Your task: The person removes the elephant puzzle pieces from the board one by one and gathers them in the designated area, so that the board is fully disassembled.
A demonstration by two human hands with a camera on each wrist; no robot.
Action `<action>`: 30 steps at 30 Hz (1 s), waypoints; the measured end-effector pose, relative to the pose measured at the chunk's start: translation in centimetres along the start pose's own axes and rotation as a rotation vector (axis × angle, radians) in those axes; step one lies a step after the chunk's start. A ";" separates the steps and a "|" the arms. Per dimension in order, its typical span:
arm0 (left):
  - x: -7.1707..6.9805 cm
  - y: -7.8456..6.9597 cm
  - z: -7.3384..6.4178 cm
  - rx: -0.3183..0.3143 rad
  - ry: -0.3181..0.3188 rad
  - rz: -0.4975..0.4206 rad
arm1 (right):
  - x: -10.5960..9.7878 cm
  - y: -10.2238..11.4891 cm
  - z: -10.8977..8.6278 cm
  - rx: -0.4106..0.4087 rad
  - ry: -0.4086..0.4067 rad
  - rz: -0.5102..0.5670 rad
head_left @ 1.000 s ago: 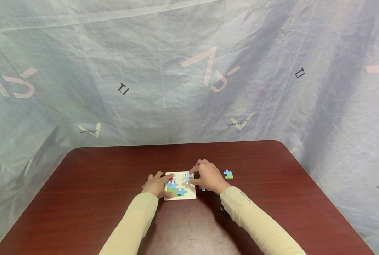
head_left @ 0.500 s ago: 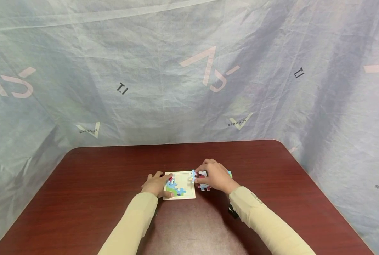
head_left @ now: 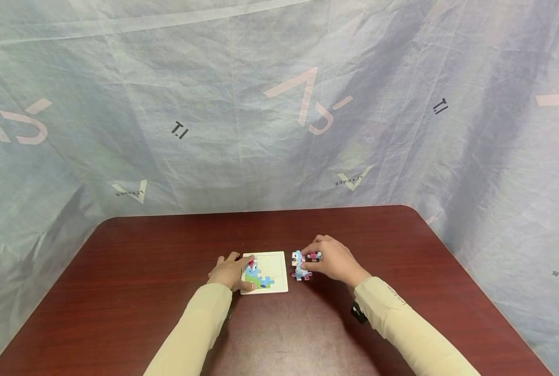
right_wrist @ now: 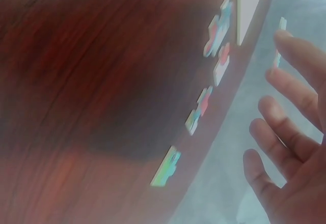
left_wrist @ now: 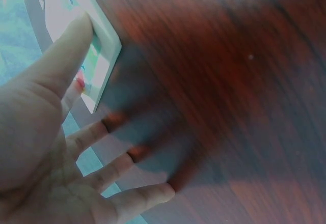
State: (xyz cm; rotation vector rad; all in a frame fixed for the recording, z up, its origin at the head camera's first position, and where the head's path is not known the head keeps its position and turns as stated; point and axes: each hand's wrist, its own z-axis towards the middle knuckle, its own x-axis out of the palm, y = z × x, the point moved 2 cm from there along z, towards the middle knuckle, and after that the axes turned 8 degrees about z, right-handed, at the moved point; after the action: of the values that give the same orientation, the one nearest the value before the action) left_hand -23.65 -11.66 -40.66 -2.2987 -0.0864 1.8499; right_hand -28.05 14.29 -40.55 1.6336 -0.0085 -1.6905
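A cream square puzzle board lies on the table, joined blue and green jigsaw pieces in its lower left part. My left hand rests at the board's left side, thumb and index finger reaching over the rim and pieces. Its other fingers are spread, as the left wrist view shows. Just right of the board, my right hand pinches a blue and white jigsaw piece between thumb and index finger. In the right wrist view this raised piece stands edge-on above the tabletop.
Loose jigsaw pieces lie right of the board: a blue and pink one, a red and blue one, and a green one in the right wrist view. Behind the dark red table hangs a grey printed cloth.
My right hand has carried the pinched piece rightward from over the board to beside it. More loose pieces have come into sight. The left hand stays on the board.
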 end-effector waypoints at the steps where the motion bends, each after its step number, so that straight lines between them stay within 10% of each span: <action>1: 0.0 0.0 -0.1 -0.001 0.001 -0.001 | -0.1 -0.2 -0.1 0.001 0.001 0.004; 30: 0.1 0.1 0.2 0.003 0.005 -0.002 | -0.8 -4.6 -3.3 0.037 0.122 -0.033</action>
State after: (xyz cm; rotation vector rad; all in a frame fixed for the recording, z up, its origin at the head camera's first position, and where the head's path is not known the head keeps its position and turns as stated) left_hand -23.82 -11.67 -40.77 -2.3000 -0.0848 1.8422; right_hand -27.67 19.52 -42.76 1.7711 0.0470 -1.6209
